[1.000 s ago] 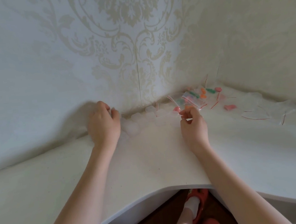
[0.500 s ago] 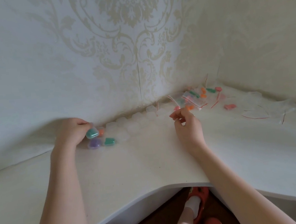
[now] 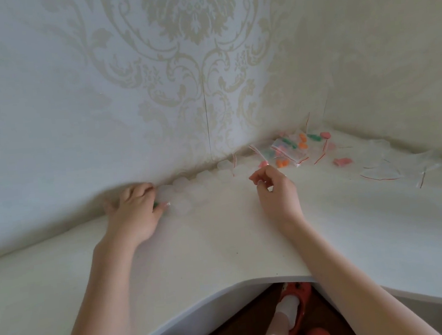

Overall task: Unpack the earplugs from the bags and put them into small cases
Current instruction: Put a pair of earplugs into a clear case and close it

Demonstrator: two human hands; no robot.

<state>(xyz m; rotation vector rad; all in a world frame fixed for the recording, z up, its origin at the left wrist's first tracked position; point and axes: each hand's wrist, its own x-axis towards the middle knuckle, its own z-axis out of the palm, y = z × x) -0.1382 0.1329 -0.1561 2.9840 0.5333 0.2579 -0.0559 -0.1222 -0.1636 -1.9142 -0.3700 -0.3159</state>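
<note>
My left hand (image 3: 133, 210) rests on the white table (image 3: 222, 243) by the wall. Its curled fingers and thumb close round the leftmost small clear case (image 3: 165, 196) of a row of empty cases (image 3: 204, 176) along the wall. A bit of a green filled case (image 3: 154, 204) peeks from under this hand. My right hand (image 3: 275, 191) hovers at mid table with fingers curled, thumb near the fingertips, and nothing visible between them. Just beyond it lies a pink earplug (image 3: 263, 164). Clear bags of coloured earplugs (image 3: 290, 146) are piled in the corner.
Empty clear zip bags with red strips (image 3: 378, 172) lie flat at the right, with a loose pink earplug pair (image 3: 342, 161) near them. Two papered walls meet behind the pile. The table's curved front edge (image 3: 253, 281) is near me, with my foot in a red slipper (image 3: 296, 296) below.
My left hand went left to the coloured filled cases, then came back right to the row of clear cases, covering the filled ones. My right hand drew back slightly from the bags.
</note>
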